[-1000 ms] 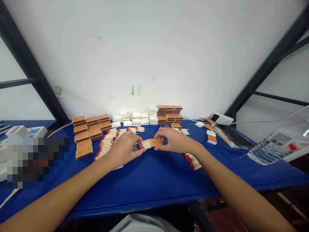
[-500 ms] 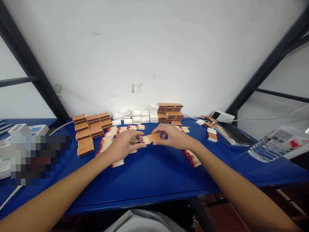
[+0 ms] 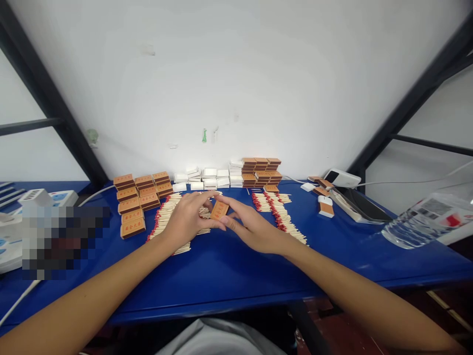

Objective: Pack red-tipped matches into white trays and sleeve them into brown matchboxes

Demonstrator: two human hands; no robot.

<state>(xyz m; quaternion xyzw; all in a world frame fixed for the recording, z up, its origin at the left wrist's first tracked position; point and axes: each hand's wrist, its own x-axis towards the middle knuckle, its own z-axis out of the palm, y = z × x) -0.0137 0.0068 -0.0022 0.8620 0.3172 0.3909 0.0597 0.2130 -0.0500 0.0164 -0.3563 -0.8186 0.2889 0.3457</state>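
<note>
Between my two hands, above the blue table, is an orange matchbox with red print; no matches show from it now. My left hand grips its left side with thumb and fingers. From the right, my right hand pinches the same box. Loose red-tipped matches lie in rows beside and under my left hand. Another spread of matches lies beyond my right hand.
Filled-looking orange matchboxes stand in columns at left. White trays and stacked orange boxes line the wall. At right are a phone and a plastic bottle; at left, a power strip.
The half-open matchbox with visible matches now looks closed and is turned more upright. My right hand has moved left, closer to my left hand, uncovering matches behind it.
</note>
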